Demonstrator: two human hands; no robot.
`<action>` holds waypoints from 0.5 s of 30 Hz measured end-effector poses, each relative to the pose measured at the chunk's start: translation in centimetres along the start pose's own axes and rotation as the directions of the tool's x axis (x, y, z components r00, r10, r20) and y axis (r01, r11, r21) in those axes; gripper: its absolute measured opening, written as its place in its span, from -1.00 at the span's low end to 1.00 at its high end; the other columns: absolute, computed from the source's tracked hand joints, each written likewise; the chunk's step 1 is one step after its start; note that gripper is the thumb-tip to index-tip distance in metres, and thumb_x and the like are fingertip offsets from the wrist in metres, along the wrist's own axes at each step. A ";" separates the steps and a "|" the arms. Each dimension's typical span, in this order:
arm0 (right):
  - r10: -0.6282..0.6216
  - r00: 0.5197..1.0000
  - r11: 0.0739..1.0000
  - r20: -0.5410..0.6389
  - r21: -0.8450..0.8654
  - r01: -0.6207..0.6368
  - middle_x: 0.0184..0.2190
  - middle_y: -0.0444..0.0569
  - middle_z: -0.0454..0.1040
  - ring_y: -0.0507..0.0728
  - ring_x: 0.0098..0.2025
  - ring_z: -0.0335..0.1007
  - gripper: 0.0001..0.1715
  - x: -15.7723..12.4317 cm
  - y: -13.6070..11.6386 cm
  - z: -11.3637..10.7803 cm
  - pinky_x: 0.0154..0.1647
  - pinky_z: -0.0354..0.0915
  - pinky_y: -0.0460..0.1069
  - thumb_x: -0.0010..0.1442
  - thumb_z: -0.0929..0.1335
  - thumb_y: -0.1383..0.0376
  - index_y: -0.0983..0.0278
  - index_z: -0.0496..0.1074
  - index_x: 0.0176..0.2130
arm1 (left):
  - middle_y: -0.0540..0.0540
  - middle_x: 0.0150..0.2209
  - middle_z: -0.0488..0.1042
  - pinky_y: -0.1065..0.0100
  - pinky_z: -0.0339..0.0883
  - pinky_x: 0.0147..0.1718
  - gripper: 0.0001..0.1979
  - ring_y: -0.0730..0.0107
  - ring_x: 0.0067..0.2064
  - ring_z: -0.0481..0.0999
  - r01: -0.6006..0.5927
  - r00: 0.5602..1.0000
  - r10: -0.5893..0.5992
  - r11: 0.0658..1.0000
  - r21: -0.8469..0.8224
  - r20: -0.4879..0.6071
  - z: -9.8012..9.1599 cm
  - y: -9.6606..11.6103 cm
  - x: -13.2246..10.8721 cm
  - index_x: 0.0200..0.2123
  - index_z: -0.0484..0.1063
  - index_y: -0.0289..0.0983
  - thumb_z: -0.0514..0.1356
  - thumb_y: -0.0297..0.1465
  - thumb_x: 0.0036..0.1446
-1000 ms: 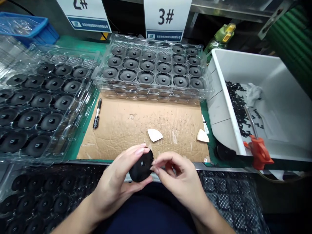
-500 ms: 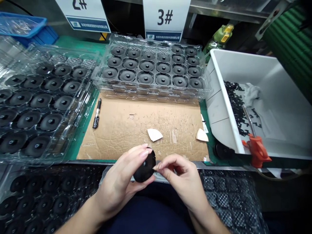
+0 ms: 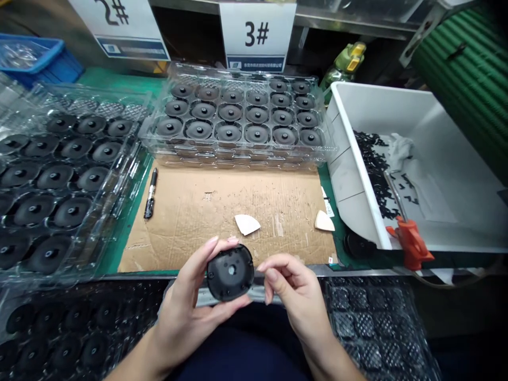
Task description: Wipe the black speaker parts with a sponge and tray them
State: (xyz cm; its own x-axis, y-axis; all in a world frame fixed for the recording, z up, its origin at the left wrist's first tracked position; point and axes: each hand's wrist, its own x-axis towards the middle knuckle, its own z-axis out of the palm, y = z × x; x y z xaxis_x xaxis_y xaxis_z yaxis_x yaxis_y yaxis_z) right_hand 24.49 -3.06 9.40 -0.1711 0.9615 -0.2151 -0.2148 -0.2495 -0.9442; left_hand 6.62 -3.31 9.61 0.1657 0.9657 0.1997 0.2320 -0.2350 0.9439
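Note:
My left hand (image 3: 186, 301) grips a black round plastic cover (image 3: 227, 280) between thumb and fingers, just past the near edge of the cardboard. The cover is tilted up and shows its inner side, with a pale hole at the centre and small pegs and holes around it. Close to its right rim is my right hand (image 3: 296, 286), its fingers curled and the thumb near the index fingertip. Whatever might be in that pinch is too small or hidden to make out. Beyond the hands, a white wedge-shaped piece (image 3: 247, 224) lies on the cardboard (image 3: 190, 211).
Clear trays (image 3: 238, 153) of black covers stand behind the cardboard, with another tray (image 3: 83, 222) at left. A white bin (image 3: 359, 185) at right holds small black parts; an orange-handled tool (image 3: 413, 243) sits at its rim. A pen (image 3: 151, 193) and second wedge (image 3: 324, 221) lie on the cardboard.
The black cover has turned in my left hand, so its inner side now faces me more fully. My right fingers have come slightly away from its rim. The view has shifted a little.

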 end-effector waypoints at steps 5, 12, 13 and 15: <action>-0.233 0.972 0.902 0.040 -0.365 0.231 -0.26 -0.11 0.35 -0.06 -0.30 0.29 -0.68 -0.3 -0.3 -0.9 -0.31 0.24 -0.18 0.18 0.28 0.45 0.13 0.42 -0.12 | -0.05 0.06 0.33 0.45 0.34 -0.03 -0.22 0.34 0.08 0.36 0.204 0.976 -0.214 0.961 -0.186 -0.036 0.6 1.4 0.6 0.18 0.02 0.02 0.29 -0.50 -0.04; -0.287 0.944 0.774 0.164 -0.541 0.329 -0.48 -0.08 0.40 0.00 -0.38 0.28 -0.71 -0.2 0.5 -2.7 -0.23 0.24 -0.09 0.23 0.27 0.18 0.26 0.52 -0.20 | 0.03 -0.01 0.43 0.49 0.31 -0.02 -0.32 0.31 0.05 0.38 0.561 0.826 -0.517 0.795 -0.231 0.227 1.9 0.9 0.6 0.12 0.16 0.01 0.21 0.00 -0.08; -0.140 0.982 0.826 0.124 -0.533 0.185 -0.49 -0.11 0.43 -0.01 -0.40 0.29 -0.71 -0.8 1.1 -4.0 -0.25 0.24 -0.11 0.21 0.29 0.15 0.26 0.53 -0.27 | 0.03 -0.01 0.44 0.45 0.30 -0.01 -0.31 0.29 0.06 0.37 0.603 0.787 -0.523 0.765 -0.227 0.328 2.1 0.4 0.5 0.14 0.14 0.00 0.14 0.06 -0.06; 0.196 0.981 0.841 0.003 -0.514 -0.166 -0.50 -0.15 0.45 -0.03 -0.44 0.33 -0.71 -2.8 2.7 -7.6 -0.37 0.25 -0.16 0.11 0.37 0.11 0.29 0.53 -0.39 | 0.04 0.01 0.42 0.39 0.29 0.01 -0.31 0.24 0.07 0.36 0.660 0.710 -0.507 0.721 -0.210 0.489 2.8 -0.8 0.2 0.15 0.14 0.01 0.04 0.13 -0.03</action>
State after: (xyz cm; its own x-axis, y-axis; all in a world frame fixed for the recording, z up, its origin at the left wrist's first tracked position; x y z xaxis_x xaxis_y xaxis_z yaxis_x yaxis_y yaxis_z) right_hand 31.72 -5.51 5.50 -0.2132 0.8936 -0.3950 0.3424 -0.3103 -0.8868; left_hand 9.15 -3.19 8.15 0.4686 0.7507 -0.4657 0.0758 0.4910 0.8679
